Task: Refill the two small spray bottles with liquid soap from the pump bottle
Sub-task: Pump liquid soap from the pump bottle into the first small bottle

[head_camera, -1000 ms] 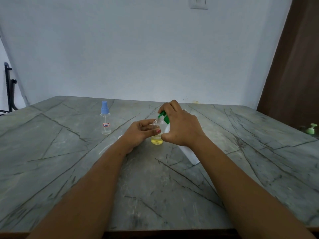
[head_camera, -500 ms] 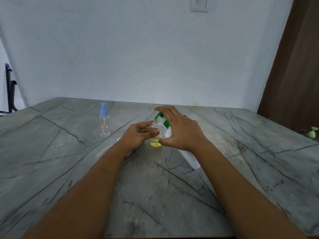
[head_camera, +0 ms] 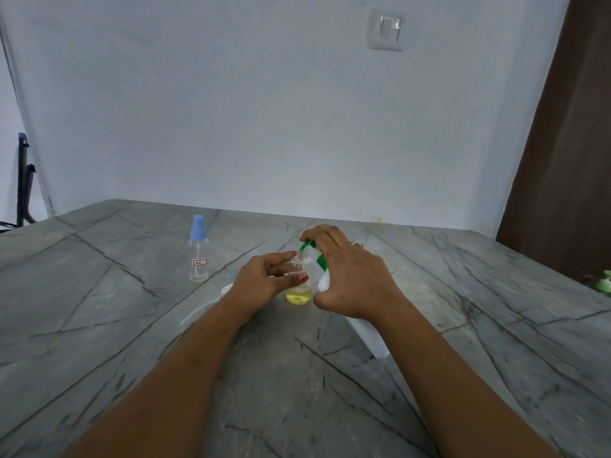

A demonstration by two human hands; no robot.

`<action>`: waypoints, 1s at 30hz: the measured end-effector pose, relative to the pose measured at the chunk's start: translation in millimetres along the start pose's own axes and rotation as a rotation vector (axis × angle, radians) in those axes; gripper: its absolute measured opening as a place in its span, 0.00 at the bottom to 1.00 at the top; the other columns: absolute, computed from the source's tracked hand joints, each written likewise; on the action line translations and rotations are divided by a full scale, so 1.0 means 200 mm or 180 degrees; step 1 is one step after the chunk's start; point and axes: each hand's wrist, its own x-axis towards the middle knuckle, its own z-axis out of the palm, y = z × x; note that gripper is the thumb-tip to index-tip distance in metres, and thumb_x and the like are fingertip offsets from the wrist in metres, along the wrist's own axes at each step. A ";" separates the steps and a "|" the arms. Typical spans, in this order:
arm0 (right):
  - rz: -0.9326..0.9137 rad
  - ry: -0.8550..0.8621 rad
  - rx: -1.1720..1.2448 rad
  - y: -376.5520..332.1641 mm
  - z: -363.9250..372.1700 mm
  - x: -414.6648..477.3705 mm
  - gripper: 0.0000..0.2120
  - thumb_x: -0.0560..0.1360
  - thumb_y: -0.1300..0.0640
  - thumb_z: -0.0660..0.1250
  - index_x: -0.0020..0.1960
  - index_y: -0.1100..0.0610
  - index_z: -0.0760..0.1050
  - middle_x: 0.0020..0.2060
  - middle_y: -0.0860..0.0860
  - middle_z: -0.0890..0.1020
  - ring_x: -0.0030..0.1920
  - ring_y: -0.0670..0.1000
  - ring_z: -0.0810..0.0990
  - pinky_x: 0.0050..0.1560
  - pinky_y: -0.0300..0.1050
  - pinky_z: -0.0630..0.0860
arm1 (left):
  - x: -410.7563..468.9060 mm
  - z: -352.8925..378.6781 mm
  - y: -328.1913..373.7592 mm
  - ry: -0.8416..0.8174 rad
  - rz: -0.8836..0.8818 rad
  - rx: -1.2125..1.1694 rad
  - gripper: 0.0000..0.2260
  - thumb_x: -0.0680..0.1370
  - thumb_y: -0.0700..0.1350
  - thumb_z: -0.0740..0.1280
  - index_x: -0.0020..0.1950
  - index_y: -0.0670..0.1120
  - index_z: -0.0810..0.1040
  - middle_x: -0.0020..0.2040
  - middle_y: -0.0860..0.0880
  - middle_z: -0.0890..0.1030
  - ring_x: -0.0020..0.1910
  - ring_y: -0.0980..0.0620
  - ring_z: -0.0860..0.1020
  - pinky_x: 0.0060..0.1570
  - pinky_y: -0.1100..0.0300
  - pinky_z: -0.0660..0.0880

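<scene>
A small clear spray bottle (head_camera: 299, 292) without its cap stands at the table's middle, with yellow soap in its bottom. My left hand (head_camera: 264, 282) holds it around the body. My right hand (head_camera: 350, 279) grips the white pump bottle (head_camera: 367, 332), tilted, with its green pump head (head_camera: 312, 251) over the small bottle's open neck. My right arm hides most of the pump bottle. A second small spray bottle (head_camera: 198, 251) with a blue cap and a white label stands upright to the left, looking empty.
The removed spray cap with its thin tube (head_camera: 211, 300) lies on the grey marble table (head_camera: 99, 325) just left of my left wrist. A green pump dispenser (head_camera: 605, 282) sits off the table's right edge. A wall stands behind the table.
The camera tilted up, so the hands sit lower in view. My left hand's fingers loosened a little around the small bottle. The pump head stays over the bottle's neck.
</scene>
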 end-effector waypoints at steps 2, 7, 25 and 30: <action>-0.0003 0.0008 -0.0009 -0.01 -0.01 0.00 0.39 0.58 0.44 0.74 0.65 0.45 0.62 0.61 0.43 0.68 0.44 0.46 0.72 0.40 0.38 0.73 | 0.00 0.00 0.00 -0.0031 -0.0036 -0.0018 0.25 0.71 0.45 0.72 0.67 0.45 0.73 0.61 0.47 0.79 0.57 0.50 0.78 0.61 0.53 0.73; 0.0077 0.0083 0.0003 -0.02 -0.02 0.01 0.34 0.58 0.45 0.74 0.60 0.47 0.65 0.56 0.43 0.69 0.42 0.47 0.73 0.36 0.37 0.70 | 0.00 0.01 0.00 -0.0047 -0.0013 0.0073 0.24 0.71 0.46 0.71 0.67 0.46 0.72 0.61 0.49 0.78 0.56 0.51 0.78 0.59 0.55 0.74; 0.0125 0.0131 0.0016 -0.01 -0.02 0.03 0.34 0.59 0.45 0.73 0.60 0.48 0.64 0.55 0.44 0.69 0.43 0.47 0.74 0.36 0.38 0.72 | 0.00 -0.01 0.00 -0.0185 -0.0021 -0.0095 0.25 0.70 0.47 0.73 0.66 0.47 0.73 0.57 0.51 0.81 0.50 0.61 0.79 0.48 0.69 0.75; 0.0089 0.0080 -0.0046 -0.01 0.00 0.02 0.38 0.59 0.44 0.73 0.66 0.46 0.61 0.60 0.43 0.69 0.45 0.47 0.74 0.38 0.39 0.72 | 0.01 -0.01 -0.01 -0.0106 -0.0093 -0.0077 0.25 0.71 0.48 0.71 0.67 0.48 0.72 0.58 0.53 0.79 0.51 0.59 0.79 0.43 0.72 0.74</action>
